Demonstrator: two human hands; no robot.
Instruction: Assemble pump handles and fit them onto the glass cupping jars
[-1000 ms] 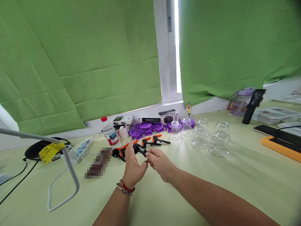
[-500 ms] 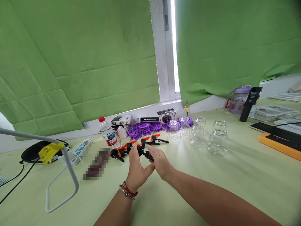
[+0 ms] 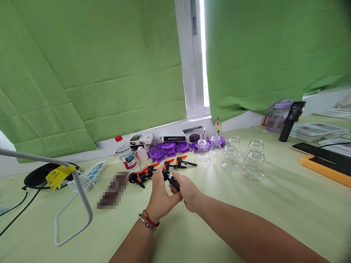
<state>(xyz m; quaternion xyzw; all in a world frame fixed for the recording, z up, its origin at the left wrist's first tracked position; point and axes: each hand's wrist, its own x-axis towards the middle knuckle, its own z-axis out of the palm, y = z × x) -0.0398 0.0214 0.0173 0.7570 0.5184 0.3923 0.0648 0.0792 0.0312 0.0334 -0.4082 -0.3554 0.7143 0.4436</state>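
Over the table, both hands hold one black, clamp-like part whose exact kind I cannot make out. My left hand has its fingers round the part's rounded head, partly hiding it. Closed on the part's long end is my right hand, thumb on top. Just beyond my fingers lie several black and orange parts of a similar look. Behind these are purple round pieces in a heap.
A water bottle with a red cap stands left of the parts. Several clear jars are on the right. A white bent metal frame and a power strip are at left. A yellow-and-black object lies far right.
The black part has turned slightly in my hands, with more of its long end showing. My right fingers have curled further round it. Things on the table have stayed put.
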